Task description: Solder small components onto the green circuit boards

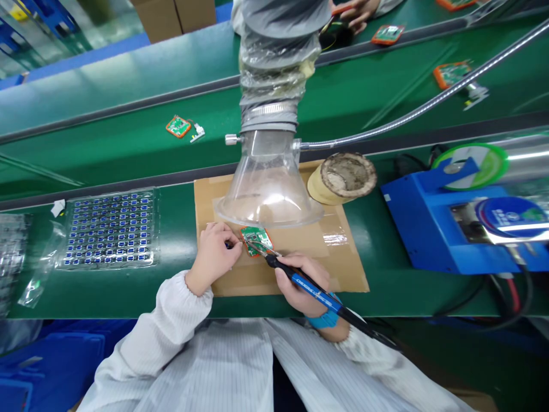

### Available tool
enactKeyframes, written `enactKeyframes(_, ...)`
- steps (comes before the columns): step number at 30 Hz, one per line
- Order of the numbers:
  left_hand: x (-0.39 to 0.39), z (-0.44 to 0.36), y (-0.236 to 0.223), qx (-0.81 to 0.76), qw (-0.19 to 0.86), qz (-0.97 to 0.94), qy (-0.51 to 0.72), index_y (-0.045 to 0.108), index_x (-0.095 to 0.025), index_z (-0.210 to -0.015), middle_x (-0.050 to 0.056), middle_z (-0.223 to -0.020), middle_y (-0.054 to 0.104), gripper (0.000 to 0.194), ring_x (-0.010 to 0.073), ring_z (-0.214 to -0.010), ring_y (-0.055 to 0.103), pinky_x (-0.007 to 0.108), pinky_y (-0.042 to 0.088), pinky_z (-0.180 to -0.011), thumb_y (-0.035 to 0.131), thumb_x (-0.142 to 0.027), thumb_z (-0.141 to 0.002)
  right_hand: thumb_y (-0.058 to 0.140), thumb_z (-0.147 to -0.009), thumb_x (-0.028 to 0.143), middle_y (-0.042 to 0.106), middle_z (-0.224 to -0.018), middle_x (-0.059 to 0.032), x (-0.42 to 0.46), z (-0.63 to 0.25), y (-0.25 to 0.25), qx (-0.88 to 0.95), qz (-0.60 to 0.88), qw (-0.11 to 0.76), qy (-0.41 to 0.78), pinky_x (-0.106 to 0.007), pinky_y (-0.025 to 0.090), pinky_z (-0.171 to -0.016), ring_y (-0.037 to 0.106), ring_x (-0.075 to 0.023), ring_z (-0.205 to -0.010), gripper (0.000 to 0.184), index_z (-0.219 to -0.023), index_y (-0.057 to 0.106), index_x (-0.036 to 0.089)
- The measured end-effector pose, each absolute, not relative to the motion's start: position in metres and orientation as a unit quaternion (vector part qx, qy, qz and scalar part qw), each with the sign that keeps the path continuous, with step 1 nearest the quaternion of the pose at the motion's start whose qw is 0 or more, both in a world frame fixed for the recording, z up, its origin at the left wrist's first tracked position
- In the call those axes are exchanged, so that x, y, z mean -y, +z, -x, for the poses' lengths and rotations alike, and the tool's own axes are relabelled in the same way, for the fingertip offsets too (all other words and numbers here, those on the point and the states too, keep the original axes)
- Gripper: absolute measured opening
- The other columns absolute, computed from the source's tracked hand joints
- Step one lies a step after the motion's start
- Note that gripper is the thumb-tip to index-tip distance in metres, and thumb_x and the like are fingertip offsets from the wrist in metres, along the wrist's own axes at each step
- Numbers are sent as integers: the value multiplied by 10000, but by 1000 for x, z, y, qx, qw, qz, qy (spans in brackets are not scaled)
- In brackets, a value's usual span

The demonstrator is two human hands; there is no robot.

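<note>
A green circuit board with an orange rim (261,236) lies on a sheet of brown cardboard (300,274). My right hand (305,280) is wrapped round the black and blue handle of a soldering iron (307,287), whose metal tip reaches over the board. At the board's left edge my left hand (218,252) is closed in a pinch. Something small and dark shows between its fingers, too small to name. A clear funnel-shaped fume hood (270,189) hangs just above and beyond the board.
On the left stands a clear tray (109,229) with rows of small blue-marked parts. Behind the cardboard's right corner is a round yellowish pot (343,177). A blue machine with a reel (429,223) stands right. Beyond runs a green conveyor (128,137) carrying boards; a co-worker's hand (358,14) is opposite.
</note>
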State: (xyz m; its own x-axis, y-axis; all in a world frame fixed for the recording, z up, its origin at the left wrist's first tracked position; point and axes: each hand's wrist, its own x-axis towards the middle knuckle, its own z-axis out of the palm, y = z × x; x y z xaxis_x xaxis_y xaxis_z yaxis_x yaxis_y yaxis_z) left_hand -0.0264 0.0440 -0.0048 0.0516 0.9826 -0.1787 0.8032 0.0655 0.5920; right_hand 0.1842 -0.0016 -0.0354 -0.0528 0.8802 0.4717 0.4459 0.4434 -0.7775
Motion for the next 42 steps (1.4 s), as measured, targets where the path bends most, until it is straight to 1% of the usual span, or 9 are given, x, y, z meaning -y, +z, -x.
enactKeyframes(22,-44,27,-6,-671,286,-666,158,683,-209,-627,26,-797,659,187,237,-958,580,408,435,-927,692,-169,-809,683,-857,258,744,-798,-41,6,-191,-37,654,507,511,234,-322,603,-614,732,-202,-693,72,-924,678,233)
enactKeyframes(26,-44,27,-7,-671,286,-666,157,687,-210,-627,27,-803,665,185,236,-950,584,411,437,-919,693,-176,-809,682,-876,304,725,-835,-54,3,-207,-42,578,555,556,220,-344,598,-649,724,-213,-725,104,-926,693,213)
enactKeyframes(29,-45,27,-7,-673,286,-665,152,691,-211,-628,27,-809,674,186,235,-943,584,415,436,-915,693,-183,-812,678,-892,344,676,-825,-38,-8,-223,-40,506,588,614,147,-345,561,-604,663,-182,-606,142,-917,684,204)
enactKeyframes(31,-45,27,-7,-672,285,-667,150,692,-211,-635,27,-809,673,183,237,-949,585,418,435,-912,692,-186,-816,674,-907,337,649,-871,-37,-18,-232,-38,472,594,643,105,-353,553,-621,633,-162,-578,152,-988,680,209)
enactKeyframes(34,-43,28,-8,-667,281,-675,145,688,-211,-650,33,-820,664,175,245,-964,585,423,438,-907,689,-197,-824,687,-908,297,646,-1015,-76,-31,-242,-39,476,607,632,75,-402,581,-794,705,-230,-815,245,-1136,671,211)
enactKeyframes(36,-42,29,-8,-654,273,-692,139,690,-209,-682,42,-853,660,136,251,-970,579,425,446,-905,694,-194,-817,697,-900,297,654,-1101,-102,-36,-244,-42,493,619,605,87,-459,574,-900,704,-285,-995,297,-1181,670,205)
enactKeyframes(37,-41,30,-8,-644,267,-703,137,688,-206,-699,49,-878,658,115,253,-973,574,424,452,-903,691,-179,-811,698,-899,306,658,-1127,-106,-37,-243,-43,495,622,599,97,-478,571,-918,701,-292,-1020,312,-1193,668,208)
enactKeyframes(40,-42,37,-4,-626,274,-716,142,648,-191,-706,64,-923,649,119,243,-964,577,408,475,-888,652,-124,-805,693,-900,325,674,-1079,-78,-30,-237,-45,480,617,612,116,-475,580,-865,718,-246,-868,340,-1222,650,224)
enactKeyframes(42,-46,47,1,-624,339,-688,150,622,-189,-718,53,-892,653,120,216,-904,604,382,496,-850,627,-122,-818,694,-894,332,676,-972,-50,-21,-230,-45,475,611,621,126,-443,581,-806,701,-213,-747,332,-1202,653,217)
